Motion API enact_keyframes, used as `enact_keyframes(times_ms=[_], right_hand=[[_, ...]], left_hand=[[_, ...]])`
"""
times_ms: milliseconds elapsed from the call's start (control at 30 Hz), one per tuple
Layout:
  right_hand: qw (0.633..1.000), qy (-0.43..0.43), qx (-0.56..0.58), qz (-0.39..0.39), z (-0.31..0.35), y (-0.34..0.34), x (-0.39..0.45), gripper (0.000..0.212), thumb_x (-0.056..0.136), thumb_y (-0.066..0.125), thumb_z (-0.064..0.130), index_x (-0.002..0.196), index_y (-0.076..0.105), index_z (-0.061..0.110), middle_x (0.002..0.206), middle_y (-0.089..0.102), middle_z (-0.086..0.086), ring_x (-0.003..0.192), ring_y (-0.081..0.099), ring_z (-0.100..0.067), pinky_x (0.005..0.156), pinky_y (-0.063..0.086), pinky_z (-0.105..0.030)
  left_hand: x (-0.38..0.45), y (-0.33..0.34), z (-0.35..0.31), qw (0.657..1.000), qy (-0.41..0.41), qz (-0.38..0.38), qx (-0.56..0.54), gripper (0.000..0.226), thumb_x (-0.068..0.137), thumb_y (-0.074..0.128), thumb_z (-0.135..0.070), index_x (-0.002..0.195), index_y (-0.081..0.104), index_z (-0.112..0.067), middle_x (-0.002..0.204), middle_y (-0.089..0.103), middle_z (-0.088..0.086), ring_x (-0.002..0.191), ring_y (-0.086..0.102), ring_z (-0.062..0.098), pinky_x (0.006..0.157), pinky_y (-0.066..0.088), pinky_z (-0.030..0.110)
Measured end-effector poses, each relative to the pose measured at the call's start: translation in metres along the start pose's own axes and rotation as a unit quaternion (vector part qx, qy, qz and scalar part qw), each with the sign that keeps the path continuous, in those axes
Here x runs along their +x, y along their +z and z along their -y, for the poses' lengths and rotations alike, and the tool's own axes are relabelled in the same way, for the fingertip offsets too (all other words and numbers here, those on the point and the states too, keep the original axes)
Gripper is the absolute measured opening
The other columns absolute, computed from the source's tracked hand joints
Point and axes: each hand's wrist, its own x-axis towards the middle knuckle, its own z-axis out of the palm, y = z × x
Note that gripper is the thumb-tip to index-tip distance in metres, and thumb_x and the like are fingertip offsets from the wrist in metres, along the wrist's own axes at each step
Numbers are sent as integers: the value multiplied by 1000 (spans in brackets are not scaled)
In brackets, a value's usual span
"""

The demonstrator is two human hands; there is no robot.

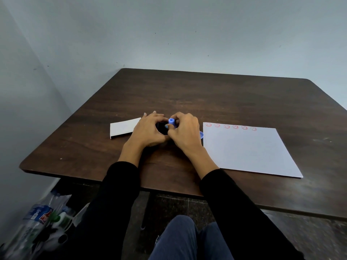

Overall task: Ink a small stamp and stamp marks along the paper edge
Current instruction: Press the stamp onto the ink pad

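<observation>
Stamp point(171, 122), a small blue one with a round hollow top, stands upright near the middle of the dark wooden table point(225, 94), and the right hand point(185, 133) has its fingers closed around the blue body. Just at 9 o'clock from it there is a small black object, probably the ink pad point(161, 127), and the left hand point(148, 129) curls around this object with the fingers and thumb bent on its sides; how firmly it presses I cannot tell. The lower part of the stamp is hidden behind the fingers, so I cannot tell if it touches the pad. A blue round piece point(201, 135), maybe the cap of the stamp, shows a little at 3 o'clock from the right hand, between the hand and the paper.

White paper sheet point(247, 151) lies flat at 3 o'clock from the hands, near to them. Along its far edge there is a row of six red smiley marks point(231, 127). At 9 o'clock from the left hand lies a small white card or box point(123, 127), partly under the fingers of that hand. Both arms have black sleeves point(120, 184). On the floor at 7 o'clock, beside the table, stand plastic bottles point(37, 220).
</observation>
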Motion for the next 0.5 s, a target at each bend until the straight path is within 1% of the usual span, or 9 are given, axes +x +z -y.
enact_keyframes(times_ms=[67, 167, 267, 367, 500], right_hand=[[1000, 8, 0, -5, 0, 0, 2, 19, 78, 72, 21, 90, 67, 7, 85, 70, -11, 84, 61, -23, 80, 50, -36], [1000, 24, 3, -9, 0, -1, 4, 23, 76, 75, 27, 87, 67, 8, 83, 70, -10, 83, 61, -21, 78, 50, -35], [1000, 13, 6, -7, 0, -1, 1, 18, 78, 72, 21, 88, 67, 7, 84, 70, -11, 83, 62, -23, 80, 51, -37], [1000, 1, 4, 0, 1, 0, 0, 15, 79, 69, 15, 92, 68, 6, 87, 71, -12, 85, 62, -23, 82, 51, -39], [1000, 17, 4, -12, -1, 1, 3, 19, 77, 73, 21, 89, 67, 7, 85, 71, -11, 82, 61, -22, 78, 51, -36]], left_hand=[[0, 0, 0, 1000, 0, -5, -3, 67, 62, 67, -42, 125, 56, -19, 141, 50, 4, 141, 28, 20, 118, 5, 41], [0, 1, -1, 1000, 4, -9, -4, 61, 67, 74, -35, 124, 57, -20, 141, 50, 4, 141, 28, 21, 117, 5, 42], [0, 0, -2, 1000, 3, -9, -4, 60, 67, 72, -35, 123, 57, -20, 141, 50, 4, 141, 28, 21, 118, 6, 43], [0, -1, -2, 1000, 0, 0, 2, 65, 62, 62, -41, 123, 57, -20, 141, 49, 4, 141, 28, 21, 119, 6, 43], [1, 0, 0, 1000, 1, -9, 2, 59, 69, 71, -32, 125, 56, -19, 141, 49, 4, 141, 28, 20, 119, 5, 42]])
